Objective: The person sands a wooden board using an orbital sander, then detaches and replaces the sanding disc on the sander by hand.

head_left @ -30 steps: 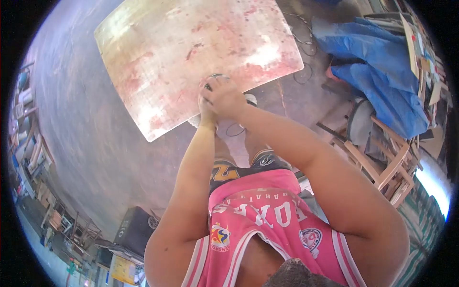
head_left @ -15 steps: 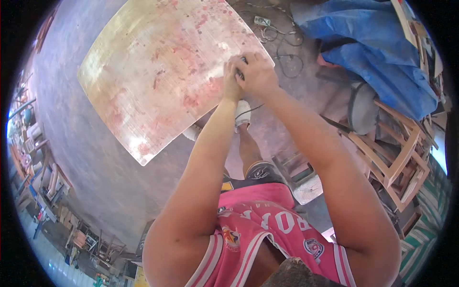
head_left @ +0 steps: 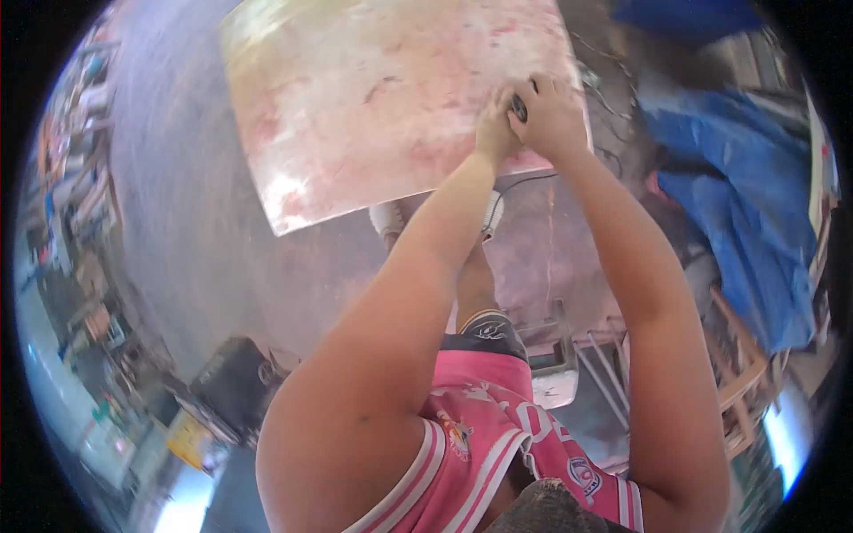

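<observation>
A pale board (head_left: 355,115) with red smears and a glossy surface spans the upper middle of the view. Near its right front part, my left hand (head_left: 498,126) and my right hand (head_left: 551,115) are together, fingers wrapped round a dark tool (head_left: 519,107). Only a small part of the tool shows between them; its underside is hidden. A dark cable (head_left: 524,180) runs from beneath the board's near edge close to my hands.
My shoes (head_left: 494,213) are at the board's near edge. On the right lie a crumpled blue tarp (head_left: 755,213) and wooden frames (head_left: 745,377). A black case (head_left: 233,377) stands lower left, near a yellow container (head_left: 189,440). Assorted items line the far left.
Both hands have moved right across the board with the dark tool, staying together. The camera view has swung, shifting the board and tarp in the picture.
</observation>
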Tool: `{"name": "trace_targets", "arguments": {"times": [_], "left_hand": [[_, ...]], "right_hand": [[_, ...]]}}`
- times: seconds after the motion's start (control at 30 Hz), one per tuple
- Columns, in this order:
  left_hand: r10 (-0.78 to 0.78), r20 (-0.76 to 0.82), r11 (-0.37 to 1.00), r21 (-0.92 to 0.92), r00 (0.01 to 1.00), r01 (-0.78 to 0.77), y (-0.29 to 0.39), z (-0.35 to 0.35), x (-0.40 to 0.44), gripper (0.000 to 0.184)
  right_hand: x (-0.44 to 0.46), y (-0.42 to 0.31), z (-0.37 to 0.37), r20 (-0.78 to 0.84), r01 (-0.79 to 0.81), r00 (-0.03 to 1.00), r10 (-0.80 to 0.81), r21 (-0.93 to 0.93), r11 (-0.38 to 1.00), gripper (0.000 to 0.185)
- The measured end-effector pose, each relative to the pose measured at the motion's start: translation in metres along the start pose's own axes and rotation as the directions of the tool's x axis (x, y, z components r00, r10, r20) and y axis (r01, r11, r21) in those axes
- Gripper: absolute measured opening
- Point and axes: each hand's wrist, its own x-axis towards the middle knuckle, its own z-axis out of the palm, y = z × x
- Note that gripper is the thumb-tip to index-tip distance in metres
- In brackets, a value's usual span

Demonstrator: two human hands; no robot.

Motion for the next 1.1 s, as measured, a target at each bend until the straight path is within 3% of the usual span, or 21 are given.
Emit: {"name": "trace_targets", "arguments": {"times": [0.13,0.2,0.27,0.33,0.37,0.53,0.63,0.7,0.8,1.03,1.1], "left_hand": [[0.01,-0.076,0.971,0.237,0.997,0.008,-0.042,-0.074,-0.048,0.062],[-0.179,-0.087,0.978,0.092,0.98,0.187,-0.047,-0.123,-0.067,0.06],[-0.223,-0.151,0.968,0.085,0.963,0.237,-0.084,-0.148,-0.093,0.059],[-0.525,-0.145,0.793,-0.441,0.839,0.42,-0.162,-0.145,-0.142,0.06],[-0.54,-0.154,0.786,-0.444,0.828,0.43,-0.159,-0.157,-0.15,0.06],[-0.555,-0.22,0.813,-0.351,0.803,0.465,-0.178,-0.257,-0.177,0.061],[-0.556,-0.247,0.822,-0.307,0.793,0.48,-0.199,-0.308,-0.186,0.062],[-0.554,-0.262,0.828,-0.276,0.791,0.489,-0.212,-0.351,-0.202,0.062],[-0.553,-0.27,0.832,-0.227,0.789,0.506,-0.23,-0.409,-0.225,0.063],[-0.498,-0.253,0.866,-0.087,0.829,0.493,-0.2,-0.385,-0.225,0.064],[-0.478,-0.233,0.877,-0.068,0.847,0.476,-0.191,-0.37,-0.223,0.064]], "right_hand": [[-0.003,-0.089,0.02,0.074,0.162,0.982,-0.173,0.136,0.977,0.047],[0.001,-0.129,0.04,0.033,0.275,0.959,-0.281,0.124,0.954,0.048],[0.005,-0.175,0.05,0.073,0.332,0.936,-0.345,0.149,0.931,0.048],[0.01,-0.213,0.061,0.07,0.401,0.907,-0.415,0.158,0.902,0.047],[0.011,-0.233,0.066,0.092,0.416,0.892,-0.442,0.214,0.884,0.046],[0.024,-0.329,0.083,0.066,0.51,0.834,-0.548,0.289,0.81,0.044],[0.031,-0.381,0.096,0.021,0.538,0.798,-0.602,0.424,0.728,0.052],[0.029,-0.414,0.105,-0.016,0.492,0.822,-0.569,0.523,0.696,0.054],[0.025,-0.455,0.117,0.014,0.464,0.832,-0.554,0.529,0.71,0.057],[0.012,-0.472,0.098,0.211,0.361,0.857,-0.471,0.406,0.839,0.067],[0.018,-0.461,0.101,0.152,0.374,0.88,-0.45,0.363,0.853,0.063]]}}
